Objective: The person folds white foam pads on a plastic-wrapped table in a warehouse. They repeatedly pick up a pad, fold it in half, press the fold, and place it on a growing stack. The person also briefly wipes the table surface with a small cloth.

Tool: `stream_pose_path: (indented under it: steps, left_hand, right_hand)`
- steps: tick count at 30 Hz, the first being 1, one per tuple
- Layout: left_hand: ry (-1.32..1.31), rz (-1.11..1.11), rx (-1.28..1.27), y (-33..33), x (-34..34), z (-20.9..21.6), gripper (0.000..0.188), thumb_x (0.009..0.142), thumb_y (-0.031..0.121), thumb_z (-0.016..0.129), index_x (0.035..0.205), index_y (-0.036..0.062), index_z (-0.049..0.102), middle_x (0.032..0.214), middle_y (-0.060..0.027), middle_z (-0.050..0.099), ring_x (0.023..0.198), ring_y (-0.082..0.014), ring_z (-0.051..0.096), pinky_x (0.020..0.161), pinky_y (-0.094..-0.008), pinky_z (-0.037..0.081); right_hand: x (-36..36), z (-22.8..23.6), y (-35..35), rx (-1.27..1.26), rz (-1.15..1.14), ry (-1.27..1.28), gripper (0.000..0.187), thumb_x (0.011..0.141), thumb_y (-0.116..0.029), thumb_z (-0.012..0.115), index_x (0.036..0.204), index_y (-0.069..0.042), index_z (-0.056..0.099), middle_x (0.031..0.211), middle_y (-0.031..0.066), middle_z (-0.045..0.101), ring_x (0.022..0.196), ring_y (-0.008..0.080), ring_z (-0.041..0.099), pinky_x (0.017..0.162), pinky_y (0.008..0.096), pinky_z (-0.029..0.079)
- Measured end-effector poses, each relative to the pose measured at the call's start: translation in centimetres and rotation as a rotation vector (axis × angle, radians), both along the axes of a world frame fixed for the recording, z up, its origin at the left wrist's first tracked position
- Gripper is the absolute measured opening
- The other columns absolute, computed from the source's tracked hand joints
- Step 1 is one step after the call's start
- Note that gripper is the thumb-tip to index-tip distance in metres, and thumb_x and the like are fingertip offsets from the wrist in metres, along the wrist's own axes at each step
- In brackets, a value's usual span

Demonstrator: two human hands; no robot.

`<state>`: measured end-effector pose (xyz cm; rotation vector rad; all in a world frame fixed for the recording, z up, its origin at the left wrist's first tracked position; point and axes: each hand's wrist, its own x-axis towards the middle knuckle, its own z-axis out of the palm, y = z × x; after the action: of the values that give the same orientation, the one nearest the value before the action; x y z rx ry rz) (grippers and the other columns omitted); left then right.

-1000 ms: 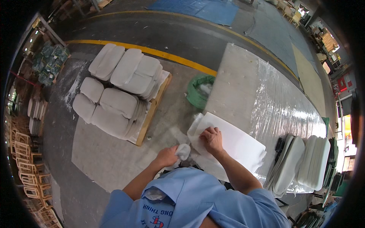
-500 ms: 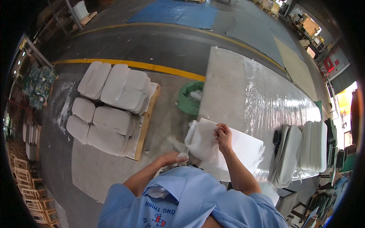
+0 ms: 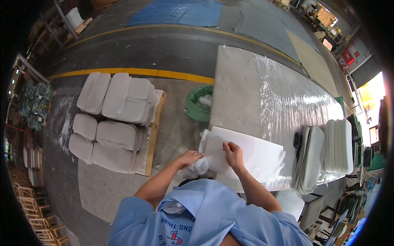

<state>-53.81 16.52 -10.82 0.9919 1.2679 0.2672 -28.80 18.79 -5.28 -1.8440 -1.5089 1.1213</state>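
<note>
One bench (image 3: 238, 82) spreads beyond the right fingers (image 3: 229, 147), its right part under clear plastic film (image 3: 295, 94).
Left of the left fingers (image 3: 197, 156) sits a wooden pallet (image 3: 156, 141) bearing stacks of pale cushion pads (image 3: 117, 135). Directly below the right fingers, a white padding sheet (image 3: 258, 153) lies on the bench, its right edge ragged. Well to the right of those fingers, grey rounded pads (image 3: 310, 158) stand beside a row of white pads (image 3: 337, 145). Beyond the left fingers, near the bench's left edge, a green sack (image 3: 191, 107) holds white scraps (image 3: 205, 100). The left fingers grip a wad of white fibre (image 3: 197, 168) just beside the sheet; the right fingers are narrow, curled together, and whether they pinch anything I cannot tell.
</note>
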Motion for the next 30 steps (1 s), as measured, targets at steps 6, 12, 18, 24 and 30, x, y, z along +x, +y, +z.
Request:
stream_pose_path:
  steps: [6, 12, 18, 24, 30]
  left_hand:
    - [0.548, -0.228, 0.558, -1.2, 2.8, 4.2, 0.033, 0.097, 0.034, 0.064, 0.095, 0.0037, 0.078, 0.096, -0.0214, 0.077, 0.094, -0.0393, 0.073, 0.087, -0.049, 0.056]
    - [0.597, -0.331, 0.841, -1.4, 6.6, 4.2, 0.025, 0.091, 0.029, 0.068, 0.094, 0.006, 0.077, 0.091, -0.0203, 0.076, 0.09, -0.0413, 0.071, 0.086, -0.0541, 0.054]
    - [0.752, -0.537, 0.832, -1.4, 9.2, 3.5, 0.022, 0.092, 0.026, 0.064, 0.089, 0.009, 0.077, 0.091, -0.0125, 0.078, 0.095, -0.0329, 0.072, 0.086, -0.0507, 0.052]
    - [0.678, -0.544, 0.982, -2.0, 10.0, 3.8, 0.023, 0.095, 0.026, 0.061, 0.095, 0.0081, 0.076, 0.095, -0.0162, 0.078, 0.086, -0.0376, 0.073, 0.077, -0.0524, 0.054]
    - [0.47, -0.162, 0.453, -0.1, 4.2, 3.8, 0.057, 0.093, 0.052, 0.069, 0.127, 0.0064, 0.066, 0.106, -0.0213, 0.077, 0.105, -0.0431, 0.072, 0.092, -0.0508, 0.055]
  right_hand:
    - [0.3, -1.0, -0.6, 0.054, 0.031, 0.024, 0.043, 0.106, -0.039, 0.064, 0.089, 0.0, 0.069, 0.074, 0.0071, 0.063, 0.073, 0.0129, 0.055, 0.07, 0.0321, 0.048]
    - [-0.6, -1.3, 0.3, 0.187, 0.194, -0.31, 0.055, 0.106, -0.053, 0.059, 0.092, -0.001, 0.072, 0.085, 0.0175, 0.074, 0.082, 0.0349, 0.072, 0.076, 0.0456, 0.053]
    - [-5.0, 2.6, 4.8, 0.0, 0.547, -0.646, 0.071, 0.096, -0.069, 0.062, 0.109, -0.001, 0.076, 0.111, 0.0219, 0.076, 0.109, 0.0377, 0.073, 0.096, 0.0481, 0.056]
    - [-4.0, -1.6, 5.7, 0.116, 0.545, -0.624, 0.049, 0.098, -0.054, 0.064, 0.102, -0.006, 0.075, 0.106, 0.0194, 0.075, 0.105, 0.0389, 0.073, 0.093, 0.0497, 0.056]
    - [-2.7, -2.6, 5.6, 0.265, 0.387, -0.367, 0.035, 0.098, -0.038, 0.066, 0.087, -0.005, 0.066, 0.094, 0.0212, 0.072, 0.092, 0.045, 0.069, 0.078, 0.0552, 0.052]
